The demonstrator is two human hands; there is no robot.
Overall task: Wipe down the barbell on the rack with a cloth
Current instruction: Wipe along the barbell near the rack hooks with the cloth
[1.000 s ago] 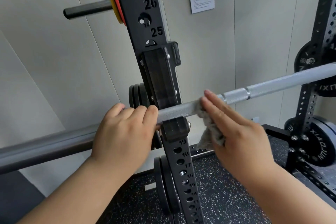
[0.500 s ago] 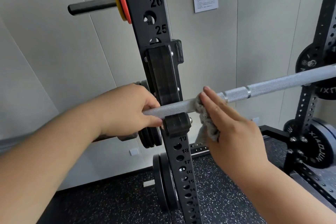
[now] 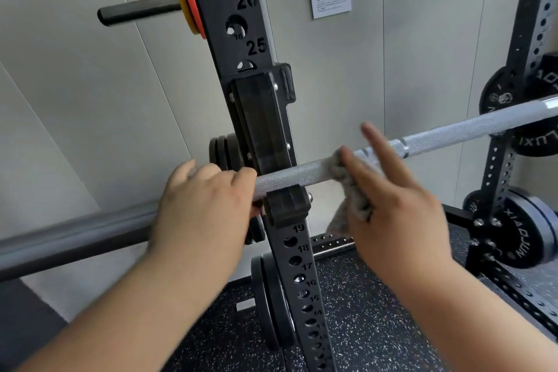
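While looking down from the head, see the barbell lying on the black hook of the rack. See the left hand gripping it just left of the hook, fingers curled over the top. See the right hand just right of the hook, pressing a grey cloth onto it with straight fingers, one lifted. Note the look: silver and bumpy by the cloth, smooth dark grey past the left hand.
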